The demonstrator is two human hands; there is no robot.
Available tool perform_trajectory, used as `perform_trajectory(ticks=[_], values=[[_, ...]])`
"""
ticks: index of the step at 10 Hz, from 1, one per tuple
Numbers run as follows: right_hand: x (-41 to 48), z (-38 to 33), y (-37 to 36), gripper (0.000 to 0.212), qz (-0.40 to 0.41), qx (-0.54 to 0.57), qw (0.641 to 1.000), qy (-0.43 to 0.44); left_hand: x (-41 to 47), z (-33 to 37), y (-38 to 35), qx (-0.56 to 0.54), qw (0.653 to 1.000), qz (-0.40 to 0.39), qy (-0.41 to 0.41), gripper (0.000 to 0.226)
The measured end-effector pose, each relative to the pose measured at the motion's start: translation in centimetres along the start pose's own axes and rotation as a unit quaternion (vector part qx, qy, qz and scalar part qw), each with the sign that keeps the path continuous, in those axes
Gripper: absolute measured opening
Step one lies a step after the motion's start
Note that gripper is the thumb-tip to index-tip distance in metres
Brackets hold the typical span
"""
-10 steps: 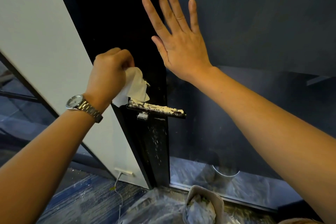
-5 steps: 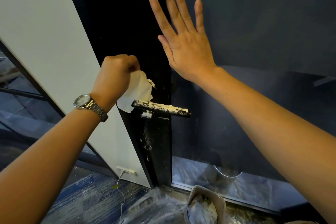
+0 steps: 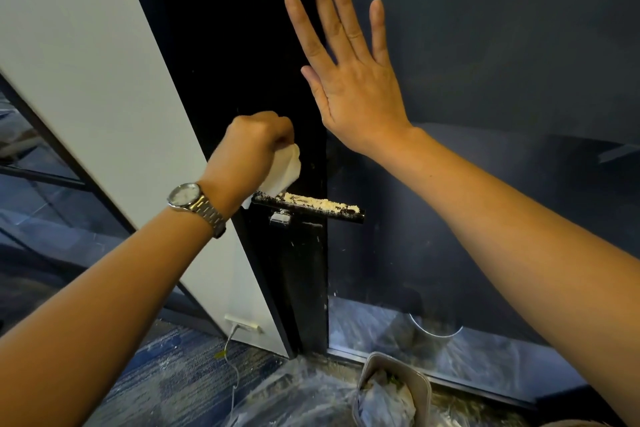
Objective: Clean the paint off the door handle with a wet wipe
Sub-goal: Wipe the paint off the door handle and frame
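Observation:
A black lever door handle (image 3: 311,207) juts from the dark door edge, its top crusted with pale dried paint. My left hand (image 3: 251,146), a steel watch on the wrist, grips a crumpled white wet wipe (image 3: 284,170) just above the handle's left end; the wipe's lower edge touches that end. My right hand (image 3: 349,73) lies flat with fingers spread against the dark glass door (image 3: 485,114), above and to the right of the handle. A small metal latch (image 3: 280,217) sits under the handle.
A white wall panel (image 3: 86,80) stands to the left of the door. On the floor below lie plastic sheeting (image 3: 294,399) and a grey bin (image 3: 391,392) lined with a bag. A wall socket with a thin cable (image 3: 242,328) sits low on the white panel.
The view shifted, so both hands and the handle sit further right in the frame. My left hand has bunched the wipe tighter and closer over the handle's left end. My right hand stays flat on the glass.

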State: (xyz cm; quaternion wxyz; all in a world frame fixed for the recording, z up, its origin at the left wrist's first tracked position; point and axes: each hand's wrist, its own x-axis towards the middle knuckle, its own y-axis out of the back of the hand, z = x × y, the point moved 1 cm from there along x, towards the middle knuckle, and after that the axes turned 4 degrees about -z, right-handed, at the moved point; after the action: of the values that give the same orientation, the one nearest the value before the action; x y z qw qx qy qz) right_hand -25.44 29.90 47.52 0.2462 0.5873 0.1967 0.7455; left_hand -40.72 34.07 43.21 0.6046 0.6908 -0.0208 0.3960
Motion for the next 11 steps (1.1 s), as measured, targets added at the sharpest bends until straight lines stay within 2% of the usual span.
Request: perform_trajectory(ticks=[2,3,4,5,6,7,9,10,11], values=[[0.0,0.0,-0.1,0.049,0.007,0.007,1.000,0.001,-0.6,-1.4,0.5,-0.041,0.995,0.050,0.078,0.020],[0.0,-0.1,-0.2,0.049,0.013,0.002,1.000,-0.003,-0.3,0.4,0.0,-0.008,1.000,-0.015,0.012,0.021],[0.0,-0.1,-0.1,0.049,0.011,0.000,1.000,-0.005,0.4,0.8,0.2,0.015,0.997,-0.073,-0.020,0.012],[0.0,0.0,-0.1,0.050,0.008,0.004,1.000,-0.001,0.5,-1.0,0.9,0.029,0.999,-0.030,0.016,0.014],[0.0,-0.1,-0.1,0.050,0.012,-0.002,1.000,-0.003,0.6,-0.1,0.6,0.033,0.998,-0.020,0.053,0.013],[0.0,0.0,0.0,0.050,0.011,-0.003,1.000,-0.002,0.5,1.9,-1.0,0.021,0.995,-0.078,0.059,0.008],[-0.1,0.1,-0.1,0.050,0.011,-0.010,1.000,0.001,0.4,-0.6,0.8,-0.002,0.990,0.004,0.143,0.017],[-0.1,0.0,-0.1,0.050,0.009,-0.008,1.000,-0.001,0.2,1.2,0.0,0.019,0.990,-0.075,0.114,0.016],[-0.1,0.0,0.0,0.050,0.004,-0.010,1.000,-0.001,-0.3,0.7,0.1,-0.002,0.985,-0.112,0.128,0.024]])
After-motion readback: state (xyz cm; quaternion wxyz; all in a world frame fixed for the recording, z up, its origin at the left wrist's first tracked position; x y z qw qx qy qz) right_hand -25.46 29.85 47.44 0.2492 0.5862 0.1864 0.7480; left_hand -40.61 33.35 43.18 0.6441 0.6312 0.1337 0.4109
